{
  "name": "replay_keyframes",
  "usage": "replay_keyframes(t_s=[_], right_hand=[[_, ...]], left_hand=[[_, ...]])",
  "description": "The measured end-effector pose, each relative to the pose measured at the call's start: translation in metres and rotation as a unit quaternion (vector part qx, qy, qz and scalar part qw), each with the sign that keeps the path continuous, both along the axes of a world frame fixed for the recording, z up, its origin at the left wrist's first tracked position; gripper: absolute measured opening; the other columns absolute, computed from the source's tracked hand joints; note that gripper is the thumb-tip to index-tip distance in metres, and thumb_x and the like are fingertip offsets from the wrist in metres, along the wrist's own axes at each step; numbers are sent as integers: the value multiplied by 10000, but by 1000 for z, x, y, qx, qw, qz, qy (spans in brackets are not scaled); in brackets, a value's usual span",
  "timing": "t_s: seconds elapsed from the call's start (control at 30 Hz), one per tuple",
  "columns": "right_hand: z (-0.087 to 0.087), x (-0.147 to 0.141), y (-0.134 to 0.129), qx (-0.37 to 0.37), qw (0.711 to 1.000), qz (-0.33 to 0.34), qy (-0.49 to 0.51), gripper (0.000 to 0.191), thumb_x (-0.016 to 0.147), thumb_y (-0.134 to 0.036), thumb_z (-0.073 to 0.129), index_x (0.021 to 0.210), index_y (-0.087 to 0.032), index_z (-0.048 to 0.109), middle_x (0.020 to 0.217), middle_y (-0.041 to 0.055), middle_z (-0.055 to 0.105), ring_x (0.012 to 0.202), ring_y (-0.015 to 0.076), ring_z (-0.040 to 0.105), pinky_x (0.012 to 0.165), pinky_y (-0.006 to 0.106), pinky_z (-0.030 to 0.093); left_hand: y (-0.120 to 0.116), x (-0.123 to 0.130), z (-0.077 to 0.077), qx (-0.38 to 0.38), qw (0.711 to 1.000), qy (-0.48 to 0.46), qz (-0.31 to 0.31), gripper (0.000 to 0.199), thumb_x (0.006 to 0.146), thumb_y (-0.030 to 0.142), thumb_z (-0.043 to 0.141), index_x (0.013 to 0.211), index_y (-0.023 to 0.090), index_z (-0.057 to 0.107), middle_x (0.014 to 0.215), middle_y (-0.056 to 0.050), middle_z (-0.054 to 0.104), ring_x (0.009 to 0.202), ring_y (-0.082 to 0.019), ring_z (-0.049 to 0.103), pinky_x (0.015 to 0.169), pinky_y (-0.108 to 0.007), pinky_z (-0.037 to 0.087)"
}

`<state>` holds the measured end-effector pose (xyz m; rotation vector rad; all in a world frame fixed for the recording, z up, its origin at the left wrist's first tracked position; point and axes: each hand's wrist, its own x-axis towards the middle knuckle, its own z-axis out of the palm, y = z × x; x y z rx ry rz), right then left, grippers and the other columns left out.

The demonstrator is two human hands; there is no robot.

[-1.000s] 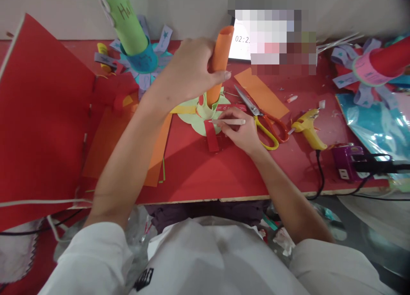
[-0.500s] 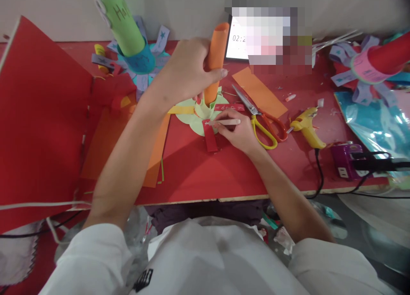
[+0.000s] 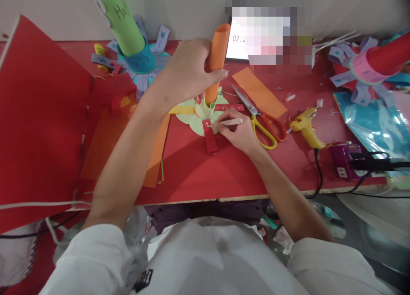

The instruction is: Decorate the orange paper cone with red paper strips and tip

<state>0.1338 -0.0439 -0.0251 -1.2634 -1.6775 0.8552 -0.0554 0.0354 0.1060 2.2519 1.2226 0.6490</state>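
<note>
My left hand point(image 3: 195, 68) is wrapped round an orange paper tube point(image 3: 219, 47), which stands tilted in a pale green paper collar point(image 3: 205, 111). Under the collar lies a pale green scalloped paper base point(image 3: 196, 127). Between the fingers of my right hand point(image 3: 238, 128) is a white pen point(image 3: 231, 122), its tip at a red paper strip point(image 3: 209, 137) that points toward me. White marks show near the strip's upper end. Another red strip point(image 3: 229, 107) with white lettering sticks out to the right, and a yellow strip point(image 3: 182, 110) to the left.
Scissors point(image 3: 264, 120) with yellow and orange handles lie right of my right hand, beside an orange paper piece point(image 3: 259, 92). Farther right are a yellow glue gun point(image 3: 306, 126) and a purple power block point(image 3: 346, 160). A green paper tube point(image 3: 123, 21) stands back left; orange sheets point(image 3: 112, 145) lie left.
My right hand and the pen have shifted slightly right, and more white marks show on the red strip facing me. My left hand keeps its hold on the orange tube.
</note>
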Motion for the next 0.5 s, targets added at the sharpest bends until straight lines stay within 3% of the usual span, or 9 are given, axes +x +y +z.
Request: replay_keyframes(t_s=[0.2,0.33,0.5], right_hand=[[-1,0,0,6,1000,-12,11,99,874,-274,731,823,-230,658,763,-9,692,648,153,584,624,322,459],[-1,1,0,5,1000,15,4,69,873,-270,721,839,-235,672,821,5,728,725,177,642,699,346,492],[-2,2,-3,8,999,-36,17,70,842,-239,699,796,-241,646,743,-5,681,662,166,582,623,333,455]], left_hand=[[0,0,1,-1,1000,8,8,237,981,226,719,814,195,554,669,22,620,449,-112,614,452,-216,425],[-2,0,2,-14,1000,6,2,212,989,241,701,829,193,572,660,37,593,408,-93,577,399,-208,406],[-3,2,5,-26,999,27,29,199,986,250,716,855,186,580,638,54,551,432,-71,518,502,-221,371]])
